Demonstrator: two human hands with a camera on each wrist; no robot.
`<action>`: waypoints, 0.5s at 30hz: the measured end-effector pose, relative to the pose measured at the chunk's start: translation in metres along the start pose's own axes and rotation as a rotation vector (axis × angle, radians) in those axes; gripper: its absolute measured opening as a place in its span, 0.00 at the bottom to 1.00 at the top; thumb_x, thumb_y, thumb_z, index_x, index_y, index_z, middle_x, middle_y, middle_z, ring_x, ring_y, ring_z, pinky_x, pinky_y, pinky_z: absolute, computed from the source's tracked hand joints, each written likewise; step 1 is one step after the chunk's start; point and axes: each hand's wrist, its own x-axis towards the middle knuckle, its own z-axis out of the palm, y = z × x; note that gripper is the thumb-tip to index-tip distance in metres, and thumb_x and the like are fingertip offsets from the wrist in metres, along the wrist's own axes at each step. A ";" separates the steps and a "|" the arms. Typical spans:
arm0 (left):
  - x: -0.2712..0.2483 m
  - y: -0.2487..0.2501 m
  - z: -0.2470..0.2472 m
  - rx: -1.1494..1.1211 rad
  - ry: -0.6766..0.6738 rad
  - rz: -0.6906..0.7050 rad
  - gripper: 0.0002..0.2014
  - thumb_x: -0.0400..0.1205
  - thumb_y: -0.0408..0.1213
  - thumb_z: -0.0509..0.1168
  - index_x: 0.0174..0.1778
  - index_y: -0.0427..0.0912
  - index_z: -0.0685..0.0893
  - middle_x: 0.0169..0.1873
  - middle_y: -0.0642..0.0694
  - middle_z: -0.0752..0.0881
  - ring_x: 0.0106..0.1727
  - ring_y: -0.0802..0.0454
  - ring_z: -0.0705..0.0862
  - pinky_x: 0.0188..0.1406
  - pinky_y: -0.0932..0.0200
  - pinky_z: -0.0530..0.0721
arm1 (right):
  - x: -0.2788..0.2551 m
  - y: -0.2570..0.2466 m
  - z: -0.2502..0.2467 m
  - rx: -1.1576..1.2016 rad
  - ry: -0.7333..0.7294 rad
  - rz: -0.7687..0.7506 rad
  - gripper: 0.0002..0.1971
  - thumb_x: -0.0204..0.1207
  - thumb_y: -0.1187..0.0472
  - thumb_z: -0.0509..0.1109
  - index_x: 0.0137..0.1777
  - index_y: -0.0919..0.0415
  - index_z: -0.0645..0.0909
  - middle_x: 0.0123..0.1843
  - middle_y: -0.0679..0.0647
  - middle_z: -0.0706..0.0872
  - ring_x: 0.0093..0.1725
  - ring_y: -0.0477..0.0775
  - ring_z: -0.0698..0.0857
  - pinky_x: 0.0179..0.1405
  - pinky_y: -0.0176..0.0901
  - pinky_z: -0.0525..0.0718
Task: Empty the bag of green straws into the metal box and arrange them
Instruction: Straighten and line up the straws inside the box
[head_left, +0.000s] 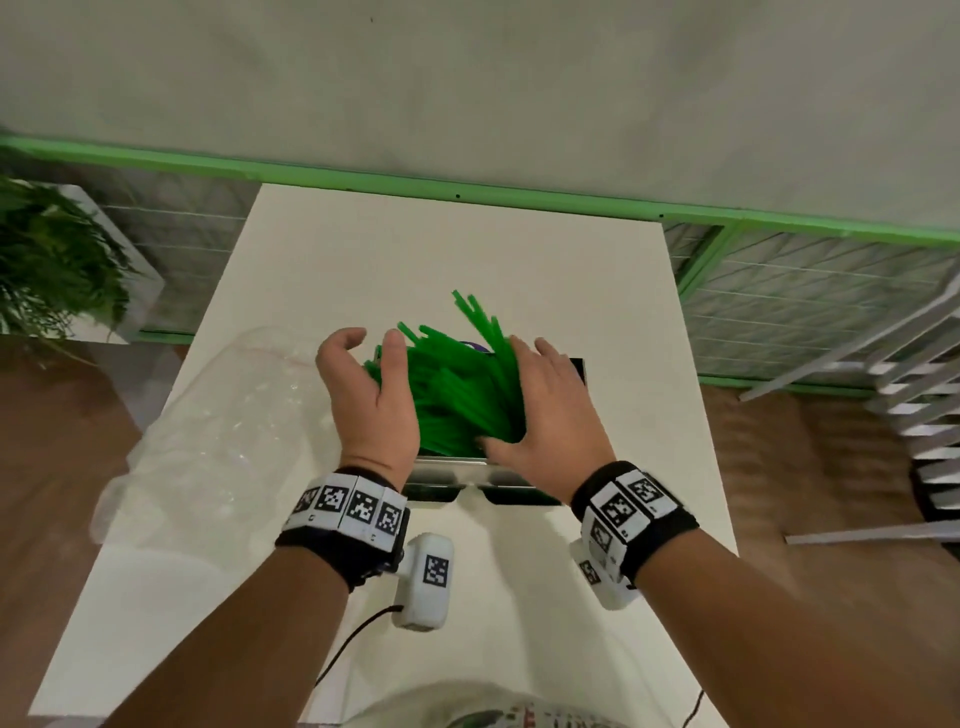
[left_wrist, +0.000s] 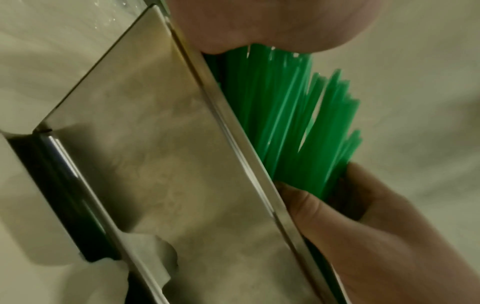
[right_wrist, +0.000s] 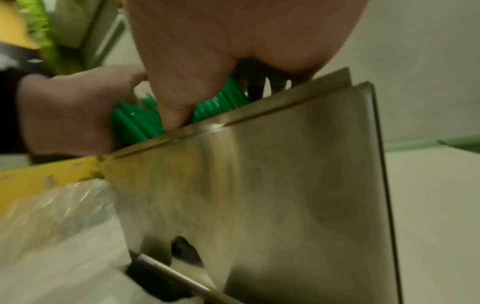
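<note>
A shiny metal box stands in the middle of the white table, heaped with green straws that fan up and away past its far edge. My left hand is against the left side of the heap, thumb on the straws and fingers loosely bent. My right hand lies flat on the heap's right side and pushes inward. The left wrist view shows the box wall, the straws and the right hand cupping them. In the right wrist view my thumb digs into the straws. The clear bag lies crumpled on the left.
The table reaches to a wall with green trim. A leafy plant stands off the table's left side, and a metal rack off its right. A black cable trails near the front edge.
</note>
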 end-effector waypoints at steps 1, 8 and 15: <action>-0.001 0.001 0.001 0.007 -0.004 0.015 0.32 0.83 0.64 0.56 0.73 0.41 0.70 0.71 0.41 0.76 0.62 0.42 0.81 0.66 0.46 0.82 | 0.001 0.001 0.002 -0.008 -0.009 -0.093 0.51 0.64 0.48 0.79 0.85 0.61 0.60 0.79 0.59 0.73 0.82 0.63 0.64 0.82 0.62 0.65; 0.002 0.010 -0.001 0.113 -0.142 -0.087 0.28 0.84 0.64 0.63 0.75 0.52 0.74 0.60 0.56 0.83 0.61 0.56 0.82 0.60 0.57 0.77 | 0.009 -0.003 0.016 0.262 -0.018 0.111 0.55 0.58 0.58 0.84 0.84 0.56 0.57 0.75 0.54 0.65 0.67 0.48 0.72 0.68 0.38 0.76; 0.015 0.022 -0.001 0.092 -0.239 -0.278 0.36 0.77 0.62 0.75 0.76 0.51 0.70 0.61 0.52 0.81 0.60 0.48 0.84 0.64 0.47 0.85 | 0.016 -0.020 0.029 0.154 -0.036 0.194 0.39 0.57 0.68 0.78 0.73 0.60 0.74 0.61 0.60 0.75 0.61 0.63 0.75 0.59 0.54 0.81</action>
